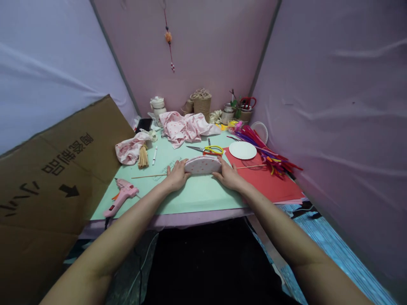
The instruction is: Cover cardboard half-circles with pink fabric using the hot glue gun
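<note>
Between my hands stands a rounded piece covered in white cloth with pink dots (202, 165), its long edge low against the green mat (203, 197). My left hand (177, 174) grips its left end, and my right hand (227, 173) grips its right end, thumbs on the near side. A thin wooden stick (148, 176) sticks out past my left hand. Another length of stick (251, 167) shows beyond my right hand; whether they are one stick is hidden behind the cloth piece. Just behind it lie scissors with yellow handles (213, 149).
A pink glue gun (122, 197) lies at the left beside a large cardboard sheet (63, 161). Dotted cloth (187, 127), a stick bundle (143, 156) and a white pen (154, 155) lie farther back. At right are red paper (273, 186), a white paper disc (242, 150) and coloured pipe cleaners (270, 152).
</note>
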Available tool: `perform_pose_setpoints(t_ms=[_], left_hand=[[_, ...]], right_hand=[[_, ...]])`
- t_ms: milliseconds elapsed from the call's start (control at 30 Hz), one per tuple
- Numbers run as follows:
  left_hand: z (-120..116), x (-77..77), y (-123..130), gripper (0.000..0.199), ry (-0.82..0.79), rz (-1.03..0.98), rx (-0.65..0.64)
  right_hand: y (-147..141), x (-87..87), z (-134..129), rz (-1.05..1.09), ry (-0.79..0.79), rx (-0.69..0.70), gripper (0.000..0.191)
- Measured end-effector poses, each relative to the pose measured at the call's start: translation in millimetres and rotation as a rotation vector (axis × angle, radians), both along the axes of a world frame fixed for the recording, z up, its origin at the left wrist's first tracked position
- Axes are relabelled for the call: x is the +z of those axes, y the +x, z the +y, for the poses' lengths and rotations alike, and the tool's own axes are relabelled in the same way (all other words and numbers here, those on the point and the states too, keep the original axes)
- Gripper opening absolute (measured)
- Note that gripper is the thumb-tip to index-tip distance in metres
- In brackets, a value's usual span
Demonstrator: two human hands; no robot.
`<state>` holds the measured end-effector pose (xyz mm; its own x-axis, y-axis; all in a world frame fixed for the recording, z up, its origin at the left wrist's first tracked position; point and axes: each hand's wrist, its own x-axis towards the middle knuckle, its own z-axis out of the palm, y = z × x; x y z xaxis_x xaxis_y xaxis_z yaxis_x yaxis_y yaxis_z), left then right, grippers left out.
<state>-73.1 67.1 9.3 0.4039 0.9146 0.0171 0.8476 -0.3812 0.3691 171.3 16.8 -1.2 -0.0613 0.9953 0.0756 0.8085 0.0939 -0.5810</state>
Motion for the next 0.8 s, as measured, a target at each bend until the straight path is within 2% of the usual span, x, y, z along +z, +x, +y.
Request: perform_pose_setpoints(t_ms=[133,233,333,433,600,800], left_hand=[[-3,7.0,-1,0.043,0.004,-0.032,0.000],[-8,15.7,-5,0.042,0.014,-0.071,-0.027],[-20,24.2,-12,0.039,0.027,-0.121,-0.067],[-37,27.1,-14,0.037,0.007,-0.145,-0.127],[-58,13.2,0,0.047,0.007,-0.123,-0.194],[-56,-4.1,13,0.046,-0.066,-0.098,-0.196]], right_hand=[[-3,3.3,-2,-0.019,0.018,-0.015,0.071],[-8,12.1,-9,-0.036,0.071,-0.034,0.066],[-11,20.7,-25,-0.046,0.134,-0.060,0.062],[-9,21.1,-47,-0.068,0.149,-0.082,0.059],[7,4.1,-78,-0.118,0.105,-0.133,0.055],[15,-11.4,-79,-0.104,0.070,-0.147,0.062]])
